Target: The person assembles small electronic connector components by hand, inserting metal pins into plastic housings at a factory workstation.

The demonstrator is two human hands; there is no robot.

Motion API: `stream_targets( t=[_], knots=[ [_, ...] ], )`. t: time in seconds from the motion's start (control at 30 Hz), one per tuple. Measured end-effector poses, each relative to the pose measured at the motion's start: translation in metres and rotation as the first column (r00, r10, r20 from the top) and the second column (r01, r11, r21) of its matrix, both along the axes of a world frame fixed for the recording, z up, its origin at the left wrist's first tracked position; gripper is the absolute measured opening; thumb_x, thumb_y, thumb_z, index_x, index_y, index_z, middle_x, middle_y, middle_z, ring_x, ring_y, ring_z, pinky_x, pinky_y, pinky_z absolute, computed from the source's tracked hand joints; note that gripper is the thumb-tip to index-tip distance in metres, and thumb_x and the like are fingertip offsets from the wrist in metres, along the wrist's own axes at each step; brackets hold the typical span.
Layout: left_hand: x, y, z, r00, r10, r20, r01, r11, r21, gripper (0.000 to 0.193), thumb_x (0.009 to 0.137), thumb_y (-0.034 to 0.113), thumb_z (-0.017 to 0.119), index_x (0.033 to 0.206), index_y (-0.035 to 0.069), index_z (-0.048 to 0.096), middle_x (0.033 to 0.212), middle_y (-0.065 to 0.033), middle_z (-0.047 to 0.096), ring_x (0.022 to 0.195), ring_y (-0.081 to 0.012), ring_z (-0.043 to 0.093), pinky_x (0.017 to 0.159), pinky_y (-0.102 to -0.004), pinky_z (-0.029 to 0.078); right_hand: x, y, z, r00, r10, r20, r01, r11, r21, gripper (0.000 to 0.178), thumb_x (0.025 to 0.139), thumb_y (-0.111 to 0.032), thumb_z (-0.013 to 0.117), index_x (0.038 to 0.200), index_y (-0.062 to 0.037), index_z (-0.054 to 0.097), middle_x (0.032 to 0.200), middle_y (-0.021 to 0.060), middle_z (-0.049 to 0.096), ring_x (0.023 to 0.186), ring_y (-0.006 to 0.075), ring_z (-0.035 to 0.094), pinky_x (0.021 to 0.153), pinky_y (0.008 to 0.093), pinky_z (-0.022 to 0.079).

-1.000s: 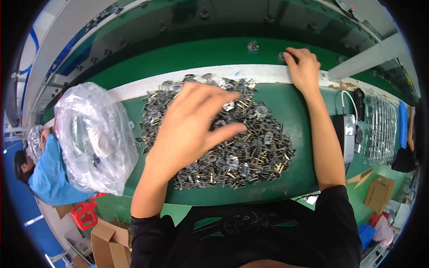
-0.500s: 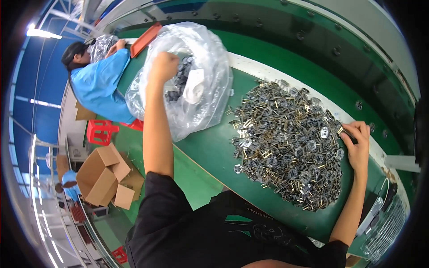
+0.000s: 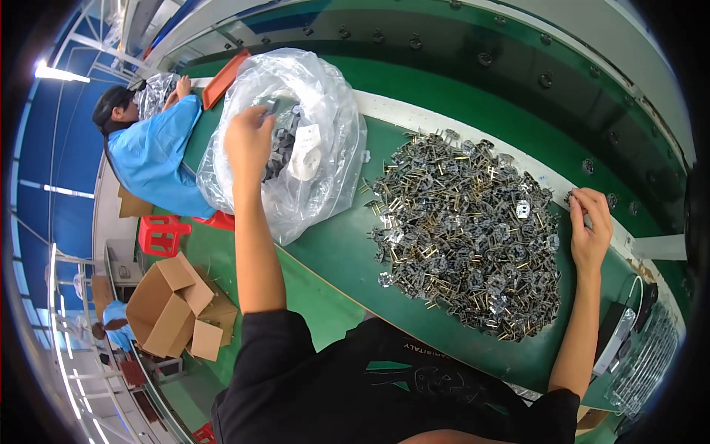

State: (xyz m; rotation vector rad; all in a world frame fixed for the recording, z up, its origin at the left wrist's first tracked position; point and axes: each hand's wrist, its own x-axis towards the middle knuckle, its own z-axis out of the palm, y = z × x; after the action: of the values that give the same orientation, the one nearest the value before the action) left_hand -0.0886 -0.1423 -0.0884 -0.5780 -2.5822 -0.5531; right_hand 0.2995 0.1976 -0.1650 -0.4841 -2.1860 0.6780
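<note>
My left hand (image 3: 248,142) is raised over a wide clear plastic bag (image 3: 340,159), its fingers closed on a small dark grey plastic piece (image 3: 269,108). Many similar dark pieces (image 3: 279,154) lie in the bag, beside a crumpled white label or sheet (image 3: 304,152). My right hand (image 3: 592,231) pinches a small dark part (image 3: 569,195) at its fingertips, partly hidden by the fingers. Just left of that hand spreads a large pile of dark round parts with brass-coloured pins (image 3: 466,237) on the green table (image 3: 325,240).
Behind a white ledge (image 3: 407,118) runs a green conveyor belt (image 3: 444,81) carrying spaced parts. A person in blue (image 3: 159,148) works at the far left near an orange tray (image 3: 224,79). Cardboard box (image 3: 174,311) and red stool (image 3: 163,235) stand on the floor; a wire rack (image 3: 642,374) lies right.
My left hand has turned and come lower and left, with a dark piece now showing at its fingertips. My right hand has drawn slightly off the pile's edge with a part.
</note>
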Motion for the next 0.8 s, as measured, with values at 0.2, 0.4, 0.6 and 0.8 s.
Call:
stream_targets(
  t=[0.2,0.4,0.6,0.8],
  knots=[
    [0.114,0.046,0.017,0.818,-0.551,0.162,0.293,0.643,0.708,0.025,0.073,-0.005,0.076,0.095,-0.006,0.065,0.077,0.002,0.051,0.069,-0.0053,0.051,0.06,-0.0199,0.04,0.009,-0.006,0.014,1.0,-0.014,-0.007,0.014,0.996,-0.091,0.012,0.082,0.003,0.066,0.094,0.0031,0.066,0.085,0.0084,0.061,0.072,0.0141,0.056,0.065,0.0238,0.045],
    [0.187,0.124,0.039,0.479,-0.86,-0.177,0.867,0.431,0.25,0.03,0.058,0.002,0.082,0.085,0.007,0.073,0.078,-0.0025,0.055,0.075,-0.0176,0.056,0.058,-0.0266,0.043,0.003,-0.038,0.058,0.966,0.139,-0.217,-0.237,0.81,-0.536,0.014,0.079,0.001,0.07,0.093,0.0001,0.067,0.086,0.0049,0.064,0.074,0.0101,0.058,0.067,0.0219,0.048],
    [0.212,0.176,0.035,0.15,-0.932,-0.33,0.989,0.144,0.044,0.028,0.056,0.001,0.078,0.082,0.007,0.069,0.091,-0.0046,0.065,0.078,-0.0215,0.056,0.066,-0.0303,0.047,0.002,-0.063,0.09,0.945,0.132,-0.3,-0.286,0.78,-0.557,0.013,0.08,0.0,0.07,0.093,-0.0022,0.067,0.09,0.0045,0.062,0.075,0.0091,0.06,0.062,0.0195,0.049],
    [0.218,0.196,0.032,0.134,-0.939,-0.317,0.989,0.105,0.106,0.044,0.053,-0.005,0.077,0.093,0.008,0.065,0.085,-0.0019,0.064,0.078,-0.0225,0.056,0.069,-0.0336,0.046,0.013,-0.05,0.098,0.95,0.168,-0.264,-0.272,0.86,-0.432,0.015,0.08,0.007,0.067,0.094,0.0038,0.065,0.101,0.0094,0.057,0.085,0.012,0.061,0.068,0.0214,0.053]
  ],
)
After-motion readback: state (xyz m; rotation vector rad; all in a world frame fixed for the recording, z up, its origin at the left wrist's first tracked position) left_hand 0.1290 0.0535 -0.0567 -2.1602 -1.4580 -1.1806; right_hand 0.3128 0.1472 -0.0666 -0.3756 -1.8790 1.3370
